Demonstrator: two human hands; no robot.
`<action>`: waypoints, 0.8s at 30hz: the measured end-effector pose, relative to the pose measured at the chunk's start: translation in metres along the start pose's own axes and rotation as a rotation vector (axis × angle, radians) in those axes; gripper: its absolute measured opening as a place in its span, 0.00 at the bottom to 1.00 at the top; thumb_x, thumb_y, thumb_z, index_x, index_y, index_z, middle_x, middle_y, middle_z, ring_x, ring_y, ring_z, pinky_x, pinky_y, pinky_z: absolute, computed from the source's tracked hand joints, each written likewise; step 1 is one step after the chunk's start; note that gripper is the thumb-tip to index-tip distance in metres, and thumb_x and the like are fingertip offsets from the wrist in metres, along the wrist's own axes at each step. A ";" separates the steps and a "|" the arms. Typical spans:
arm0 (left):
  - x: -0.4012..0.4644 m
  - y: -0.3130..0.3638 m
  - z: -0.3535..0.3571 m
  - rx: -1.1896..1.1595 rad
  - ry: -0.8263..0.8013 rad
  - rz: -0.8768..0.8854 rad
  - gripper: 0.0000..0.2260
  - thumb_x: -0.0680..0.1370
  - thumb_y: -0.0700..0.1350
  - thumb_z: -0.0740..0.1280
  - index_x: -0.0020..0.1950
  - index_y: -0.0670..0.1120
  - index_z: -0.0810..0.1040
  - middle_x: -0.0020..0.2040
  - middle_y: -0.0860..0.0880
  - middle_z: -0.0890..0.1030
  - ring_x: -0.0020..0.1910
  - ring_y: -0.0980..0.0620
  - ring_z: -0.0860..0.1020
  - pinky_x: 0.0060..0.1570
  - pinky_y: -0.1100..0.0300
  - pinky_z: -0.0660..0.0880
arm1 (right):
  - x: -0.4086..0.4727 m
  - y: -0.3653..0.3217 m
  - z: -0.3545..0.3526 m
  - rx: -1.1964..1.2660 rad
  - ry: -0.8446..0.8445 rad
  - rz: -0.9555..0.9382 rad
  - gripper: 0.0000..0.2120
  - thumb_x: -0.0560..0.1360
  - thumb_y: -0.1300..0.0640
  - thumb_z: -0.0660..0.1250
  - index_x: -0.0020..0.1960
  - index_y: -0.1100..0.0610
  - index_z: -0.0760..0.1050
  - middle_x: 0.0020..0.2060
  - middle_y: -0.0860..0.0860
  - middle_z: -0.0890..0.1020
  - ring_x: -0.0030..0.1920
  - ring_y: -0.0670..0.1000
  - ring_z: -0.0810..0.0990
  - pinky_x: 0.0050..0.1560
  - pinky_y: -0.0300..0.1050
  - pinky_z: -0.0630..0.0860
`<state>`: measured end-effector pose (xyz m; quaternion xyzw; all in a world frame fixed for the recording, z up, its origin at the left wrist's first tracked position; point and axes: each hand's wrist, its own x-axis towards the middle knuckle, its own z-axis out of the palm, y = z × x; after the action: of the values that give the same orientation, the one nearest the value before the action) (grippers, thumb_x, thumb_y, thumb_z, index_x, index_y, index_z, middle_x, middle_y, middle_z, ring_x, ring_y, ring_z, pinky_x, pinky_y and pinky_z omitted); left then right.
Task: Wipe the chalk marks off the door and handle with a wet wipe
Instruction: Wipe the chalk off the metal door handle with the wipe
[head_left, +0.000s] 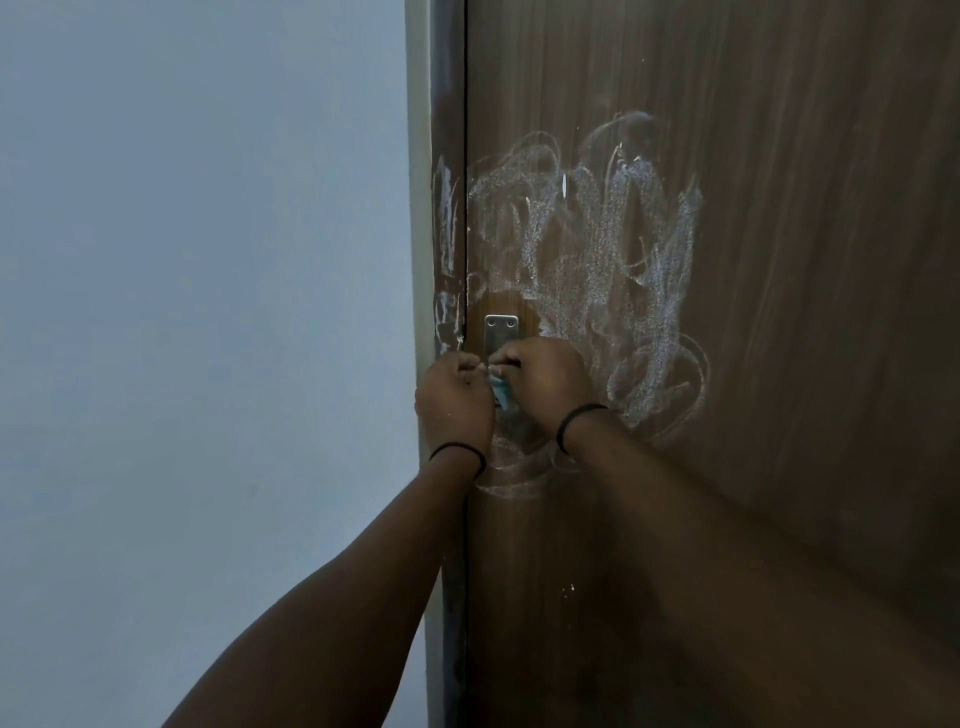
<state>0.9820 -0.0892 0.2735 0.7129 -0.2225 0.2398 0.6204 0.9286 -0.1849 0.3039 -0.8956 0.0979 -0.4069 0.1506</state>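
A dark brown wooden door (753, 260) fills the right side, covered with white chalk scribbles (613, 249) above and to the right of the handle. The metal handle plate (501, 332) shows just above my hands; the rest of the handle is hidden behind them. My left hand (454, 402) and my right hand (545, 387) are curled together in front of the handle. A pale blue wet wipe (501, 392) is pinched between them. A small wiped patch of bare wood surrounds the plate.
The brown door frame (447, 234) on the left also carries chalk marks (445, 218). A plain pale blue wall (208, 312) stands left of it. Faint chalk loops (511, 483) lie below my wrists. Each wrist wears a black band.
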 end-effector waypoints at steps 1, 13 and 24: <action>0.000 0.001 0.000 -0.001 -0.009 0.005 0.05 0.77 0.41 0.67 0.48 0.47 0.82 0.44 0.51 0.82 0.39 0.59 0.75 0.30 0.76 0.65 | -0.003 0.005 -0.004 0.050 0.004 0.029 0.06 0.75 0.57 0.69 0.47 0.51 0.85 0.42 0.47 0.86 0.42 0.47 0.82 0.45 0.43 0.78; 0.003 0.001 0.002 0.014 -0.072 0.037 0.06 0.77 0.43 0.69 0.50 0.45 0.85 0.46 0.49 0.85 0.40 0.57 0.77 0.34 0.74 0.64 | 0.011 -0.001 -0.021 -0.067 -0.165 0.168 0.07 0.76 0.55 0.68 0.43 0.53 0.84 0.40 0.50 0.85 0.40 0.48 0.81 0.39 0.42 0.77; 0.013 -0.003 0.003 -0.038 -0.140 -0.068 0.03 0.75 0.46 0.72 0.45 0.51 0.85 0.35 0.59 0.80 0.35 0.63 0.75 0.33 0.70 0.67 | -0.031 0.035 -0.031 0.678 0.207 0.645 0.06 0.77 0.59 0.69 0.52 0.58 0.82 0.50 0.54 0.85 0.48 0.50 0.82 0.51 0.43 0.79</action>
<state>0.9941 -0.0918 0.2793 0.7231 -0.2453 0.1638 0.6246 0.8833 -0.2144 0.2894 -0.6746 0.2470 -0.4355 0.5424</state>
